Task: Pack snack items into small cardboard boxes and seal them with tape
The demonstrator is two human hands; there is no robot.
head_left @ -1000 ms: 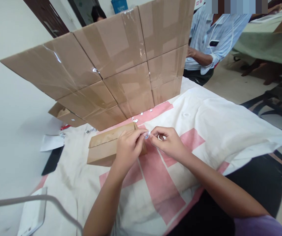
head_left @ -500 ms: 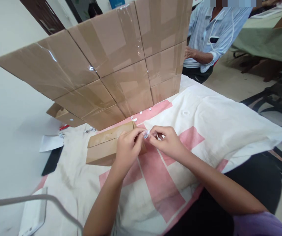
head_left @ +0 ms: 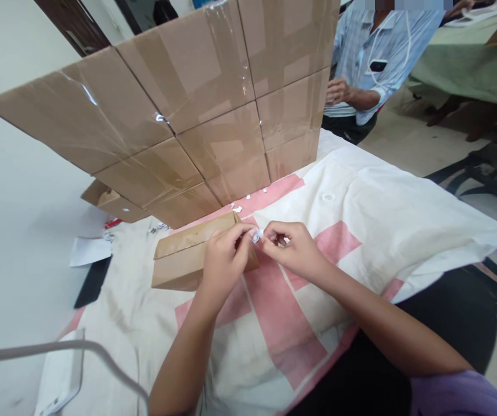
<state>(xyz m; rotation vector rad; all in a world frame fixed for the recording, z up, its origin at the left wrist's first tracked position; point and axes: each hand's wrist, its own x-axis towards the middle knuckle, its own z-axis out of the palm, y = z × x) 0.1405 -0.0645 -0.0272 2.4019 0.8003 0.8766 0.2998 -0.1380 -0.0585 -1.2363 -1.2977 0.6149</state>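
Between my fingertips is a small white piece point(head_left: 256, 237) with a darker outline, perhaps a sticker or paper scrap; its kind is too small to make out. My left hand point(head_left: 226, 254) pinches it from the left, thumb against forefinger. My right hand point(head_left: 292, 245) comes from the other side, its thumb and forefinger closed at the piece's right edge. Behind and beside my left hand lies a closed brown cardboard box point(head_left: 179, 268), partly covered by that hand.
A tall taped cardboard panel point(head_left: 214, 127) stands across the table. White scraps point(head_left: 237, 210) lie at its foot. To the left are a small open carton point(head_left: 122, 211), a paper sheet point(head_left: 91, 252), a black flat object point(head_left: 92, 283) and a cable point(head_left: 58, 348). A person point(head_left: 361, 86) sits beyond the panel.
Both hands keep nearly the same place; the small white piece has tilted slightly between the fingertips. The view has shifted a little, and the other person's hand has moved slightly.
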